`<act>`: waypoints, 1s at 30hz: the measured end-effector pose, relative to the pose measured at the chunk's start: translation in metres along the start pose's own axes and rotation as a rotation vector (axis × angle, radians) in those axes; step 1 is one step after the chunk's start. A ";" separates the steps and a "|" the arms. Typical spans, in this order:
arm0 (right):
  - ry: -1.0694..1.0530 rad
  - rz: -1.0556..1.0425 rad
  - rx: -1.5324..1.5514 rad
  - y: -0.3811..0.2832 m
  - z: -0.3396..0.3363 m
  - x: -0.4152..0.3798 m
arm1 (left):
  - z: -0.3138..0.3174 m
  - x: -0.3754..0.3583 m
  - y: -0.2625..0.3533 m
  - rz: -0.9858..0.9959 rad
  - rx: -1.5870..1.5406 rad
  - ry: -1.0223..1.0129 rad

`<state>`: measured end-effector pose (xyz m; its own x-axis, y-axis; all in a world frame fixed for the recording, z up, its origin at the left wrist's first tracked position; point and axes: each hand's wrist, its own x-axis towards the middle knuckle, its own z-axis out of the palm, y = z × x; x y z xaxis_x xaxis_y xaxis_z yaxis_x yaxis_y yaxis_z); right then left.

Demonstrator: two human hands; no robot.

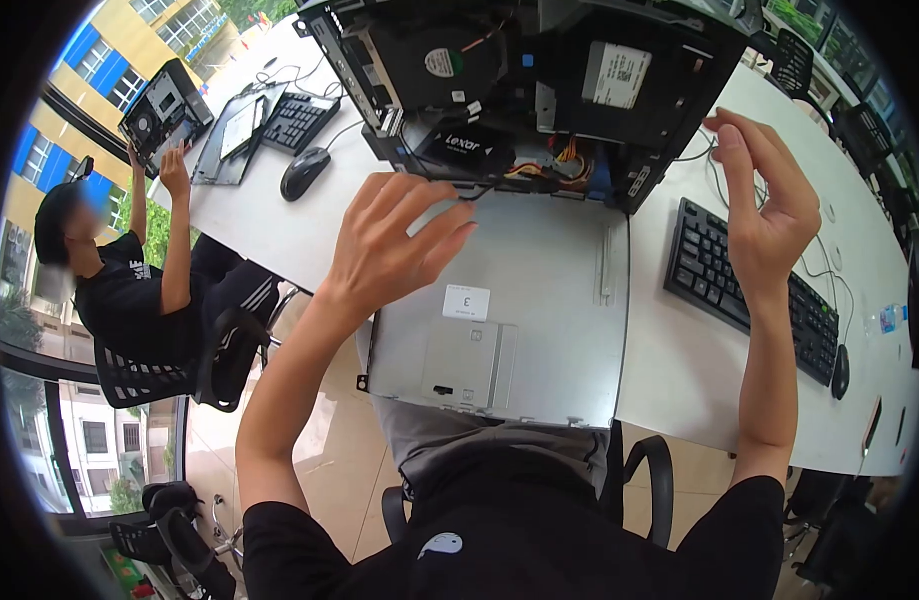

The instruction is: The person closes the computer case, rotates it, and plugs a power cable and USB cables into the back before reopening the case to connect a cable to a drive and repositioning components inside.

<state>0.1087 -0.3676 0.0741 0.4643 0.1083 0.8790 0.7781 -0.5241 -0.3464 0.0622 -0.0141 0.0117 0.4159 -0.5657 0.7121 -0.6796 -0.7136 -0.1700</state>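
An opened black computer case stands at the top centre, with a black Lexar drive and coloured cables in its lower part. Over the flat silver metal panel, my left hand is raised near the drive, fingers apart and bent; a thin dark cable end shows by its fingertips, and I cannot tell whether they touch it. To the right of the case, my right hand hovers above the black keyboard, fingers bent and thumb apart, with nothing visible in it.
At the left, a seated co-worker handles another opened computer. A mouse and second keyboard lie on the white table. Another mouse and a bottle are at the right.
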 end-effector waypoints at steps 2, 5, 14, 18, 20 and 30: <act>-0.093 -0.001 -0.007 -0.010 0.003 -0.007 | 0.001 -0.006 -0.002 -0.061 -0.004 -0.007; -0.136 -0.056 0.004 -0.020 0.016 -0.014 | 0.006 -0.005 -0.009 -0.094 0.032 -0.006; -0.289 -0.095 0.007 -0.039 0.027 -0.025 | 0.042 0.010 -0.030 0.057 0.148 0.043; -0.328 -0.071 0.021 -0.044 0.025 -0.025 | 0.044 0.010 -0.029 -0.009 0.117 0.078; -0.396 -0.058 0.048 -0.048 0.026 -0.027 | 0.044 0.009 -0.024 -0.061 0.089 0.068; -0.957 -0.215 0.015 -0.098 -0.001 -0.059 | 0.011 0.002 -0.008 -0.156 0.080 -0.024</act>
<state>0.0045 -0.3230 0.0568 0.4540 0.8426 0.2897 0.8883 -0.4029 -0.2203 0.0756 -0.0139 0.0066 0.5274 -0.4547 0.7177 -0.5561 -0.8234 -0.1130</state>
